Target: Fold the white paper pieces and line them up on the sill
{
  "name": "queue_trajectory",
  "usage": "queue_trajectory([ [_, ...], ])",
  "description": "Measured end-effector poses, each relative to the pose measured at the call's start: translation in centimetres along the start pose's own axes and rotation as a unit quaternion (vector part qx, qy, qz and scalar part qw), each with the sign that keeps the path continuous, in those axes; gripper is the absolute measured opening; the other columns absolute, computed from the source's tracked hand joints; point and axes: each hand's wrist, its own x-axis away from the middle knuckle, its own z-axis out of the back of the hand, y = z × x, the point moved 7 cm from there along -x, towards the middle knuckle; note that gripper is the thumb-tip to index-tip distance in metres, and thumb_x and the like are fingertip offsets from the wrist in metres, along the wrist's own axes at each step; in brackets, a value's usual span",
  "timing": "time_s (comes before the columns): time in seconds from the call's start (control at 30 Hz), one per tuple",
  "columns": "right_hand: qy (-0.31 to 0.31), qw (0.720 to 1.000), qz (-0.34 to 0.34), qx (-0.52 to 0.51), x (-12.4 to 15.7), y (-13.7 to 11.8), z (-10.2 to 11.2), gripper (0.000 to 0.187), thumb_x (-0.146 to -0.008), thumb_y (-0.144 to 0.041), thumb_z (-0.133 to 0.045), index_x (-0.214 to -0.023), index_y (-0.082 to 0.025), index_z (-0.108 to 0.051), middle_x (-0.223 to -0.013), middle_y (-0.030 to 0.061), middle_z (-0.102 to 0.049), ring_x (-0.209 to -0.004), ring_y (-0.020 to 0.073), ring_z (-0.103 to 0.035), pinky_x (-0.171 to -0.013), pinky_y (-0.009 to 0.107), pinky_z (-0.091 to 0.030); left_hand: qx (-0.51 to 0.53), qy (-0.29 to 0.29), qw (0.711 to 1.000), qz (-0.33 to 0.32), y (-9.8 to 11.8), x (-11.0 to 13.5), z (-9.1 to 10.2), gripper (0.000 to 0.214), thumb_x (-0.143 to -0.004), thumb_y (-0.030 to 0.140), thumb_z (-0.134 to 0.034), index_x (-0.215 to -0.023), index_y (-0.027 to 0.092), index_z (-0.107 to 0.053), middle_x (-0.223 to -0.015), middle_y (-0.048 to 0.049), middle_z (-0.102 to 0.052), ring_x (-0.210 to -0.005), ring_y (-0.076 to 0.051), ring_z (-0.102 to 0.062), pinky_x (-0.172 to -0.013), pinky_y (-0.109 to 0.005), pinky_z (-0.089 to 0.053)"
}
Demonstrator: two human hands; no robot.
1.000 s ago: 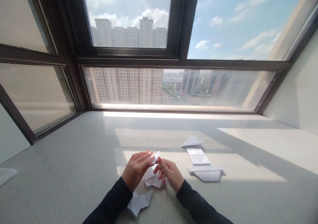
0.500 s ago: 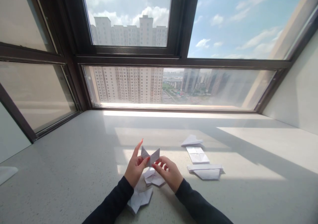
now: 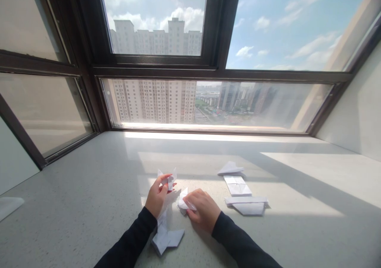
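My left hand (image 3: 156, 194) is closed around a small folded paper piece (image 3: 170, 181) with two upright points, held a little above the sill. To its right, my right hand (image 3: 203, 208) grips another folded white paper piece (image 3: 183, 201) between thumb and fingers, low over the surface. Part of that piece is hidden under the fingers. Below my left wrist lies a larger folded paper shape (image 3: 168, 239) with several flaps, partly covered by the dark sleeve.
On the right lie a paper plane (image 3: 231, 168), a square folded paper (image 3: 237, 186) and a boat-like folded paper (image 3: 247, 205). A white object (image 3: 10, 207) sits at the left edge. Dark-framed windows (image 3: 222, 74) stand behind the pale speckled sill (image 3: 89, 188).
My left hand has drawn left with the pointed paper piece, turning it. My right hand has let go of that piece and taken hold of the folded paper that lay beneath.
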Motion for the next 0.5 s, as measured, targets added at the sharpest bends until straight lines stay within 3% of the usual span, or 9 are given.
queue_trajectory([
  [0.17, 0.043, 0.999, -0.012, -0.007, -0.1, 0.8, 0.4, 0.024, -0.067, -0.004, -0.042, -0.079, -0.016, -0.059, -0.075, 0.0059, -0.062, -0.072, 0.0179, -0.053, -0.064, 0.027, -0.042, 0.023, -0.001, 1.000, 0.022, -0.6, -0.1, 0.1, 0.034, -0.071, 0.020, -0.043, -0.103, 0.013, -0.046, -0.105, -0.0119, -0.055, -0.086, -0.021, -0.060, -0.072, -0.033, -0.049],
  [0.33, 0.212, 0.977, -0.024, -0.026, 0.6, 1.4, 4.2, 0.022, -0.073, -0.007, -0.043, -0.082, -0.018, -0.060, -0.079, 0.0053, -0.063, -0.074, 0.0188, -0.053, -0.067, 0.032, -0.042, 0.031, -0.012, 0.999, 0.039, -0.7, 0.1, -0.2, 0.034, -0.070, 0.025, -0.050, -0.102, 0.014, -0.049, -0.100, -0.0111, -0.057, -0.084, -0.022, -0.060, -0.071, -0.032, -0.049],
  [0.43, 0.313, 0.949, 0.015, -0.038, 1.6, 0.7, 6.3, 0.024, -0.077, -0.009, -0.043, -0.091, -0.019, -0.059, -0.087, 0.0065, -0.062, -0.075, 0.0185, -0.052, -0.067, 0.033, -0.044, 0.050, -0.055, 0.996, 0.053, -0.3, 0.6, -1.2, 0.040, -0.070, 0.034, -0.053, -0.104, 0.013, -0.050, -0.101, -0.0106, -0.057, -0.082, -0.022, -0.060, -0.071, -0.033, -0.049],
  [0.5, 0.335, 0.940, 0.050, -0.044, 1.9, 0.0, 6.6, 0.026, -0.078, -0.008, -0.042, -0.096, -0.019, -0.058, -0.089, 0.0073, -0.060, -0.075, 0.0178, -0.052, -0.065, 0.032, -0.046, 0.069, -0.092, 0.992, 0.057, 0.1, 1.0, -2.1, 0.044, -0.070, 0.039, -0.054, -0.106, 0.014, -0.051, -0.102, -0.0101, -0.057, -0.082, -0.022, -0.059, -0.070, -0.033, -0.048],
])
